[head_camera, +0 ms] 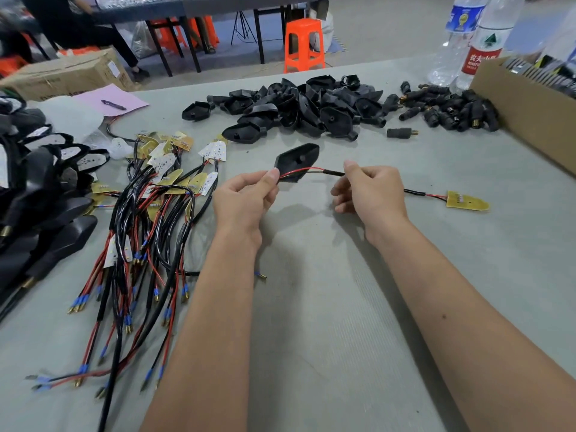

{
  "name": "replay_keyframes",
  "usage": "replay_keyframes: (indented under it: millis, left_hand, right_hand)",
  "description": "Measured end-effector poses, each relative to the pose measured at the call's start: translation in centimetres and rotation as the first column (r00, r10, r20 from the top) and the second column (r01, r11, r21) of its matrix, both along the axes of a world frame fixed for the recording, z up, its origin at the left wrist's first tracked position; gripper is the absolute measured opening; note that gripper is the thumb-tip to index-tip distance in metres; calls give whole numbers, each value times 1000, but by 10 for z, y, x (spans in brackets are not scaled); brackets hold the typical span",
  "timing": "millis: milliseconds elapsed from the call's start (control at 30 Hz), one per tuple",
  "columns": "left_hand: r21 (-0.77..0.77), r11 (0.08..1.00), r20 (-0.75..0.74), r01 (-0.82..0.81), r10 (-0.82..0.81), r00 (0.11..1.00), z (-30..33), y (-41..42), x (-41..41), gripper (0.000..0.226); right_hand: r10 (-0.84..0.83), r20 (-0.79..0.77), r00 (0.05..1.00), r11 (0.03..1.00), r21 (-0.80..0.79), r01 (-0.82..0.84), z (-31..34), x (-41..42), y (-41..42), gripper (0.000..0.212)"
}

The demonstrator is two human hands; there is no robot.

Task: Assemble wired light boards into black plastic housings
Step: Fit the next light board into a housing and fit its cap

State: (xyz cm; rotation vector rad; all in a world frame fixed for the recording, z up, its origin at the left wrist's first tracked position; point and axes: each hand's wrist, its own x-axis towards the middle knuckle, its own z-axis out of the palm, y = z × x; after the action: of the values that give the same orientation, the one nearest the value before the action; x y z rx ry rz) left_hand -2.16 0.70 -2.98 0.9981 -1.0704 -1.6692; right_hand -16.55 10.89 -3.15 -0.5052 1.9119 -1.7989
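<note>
The left hand (246, 198) is pinching a black housing (296, 162) and its red and black wires (307, 170) with curled fingers, above the table (327, 307). The right hand (371, 190) is pinching the wire sleeve, its other fingers loosely curled. The light board (466, 201) is lying to the right. At far right, a cardboard box (526, 110) is holding dark parts.

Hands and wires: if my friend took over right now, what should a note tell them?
Left hand pinches the black housing and the red and black wire ends.
Right hand pinches the same wire's black sleeve; its light board lies on the table to the right.
Done: finished units appear stacked at the far left.
Left: seat this board in its housing, then work through the wired boards pile and the empty housings pile.
</note>
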Motion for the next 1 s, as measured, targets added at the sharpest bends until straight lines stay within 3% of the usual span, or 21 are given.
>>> replay_keyframes:
  millis: [100, 233, 333, 533, 700, 867, 1000]
  left_hand:
    - [37, 999, -60, 12, -10, 998, 3, 2, -1, 8]
    - [31, 998, -34, 46, -45, 998, 4, 5, 0, 8]
    - [13, 998, 21, 67, -67, 998, 4, 5, 0, 10]
    - [-240, 967, 217, 81, -28, 976, 1, 9, -2, 12]
    - [-554, 805, 548, 215, 158, 821, -4, 8, -2, 17]
    - [-603, 718, 630, 348, 160, 760, -6, 10, -6, 19]
    - [-605, 703, 649, 374, 162, 743, -6, 9, -5, 20]
  right_hand:
    - [-1, 99, 995, 997, -72, 8, 0, -4, -1, 38]
    - [-44, 373, 927, 930, -324, 174, 4, -11, 4, 21]
    - [-34, 402, 915, 906, -373, 198, 4, -13, 7, 19]
    - [-63, 259, 964, 938, -316, 146, 1, -8, 7, 29]
    - [-91, 22, 996, 974, -205, 94, 1, 1, 6, 25]
    - [22, -287, 958, 999, -20, -29, 1, 12, 8, 24]
    - [61, -397, 916, 995, 97, -25, 3, 12, 6, 9]
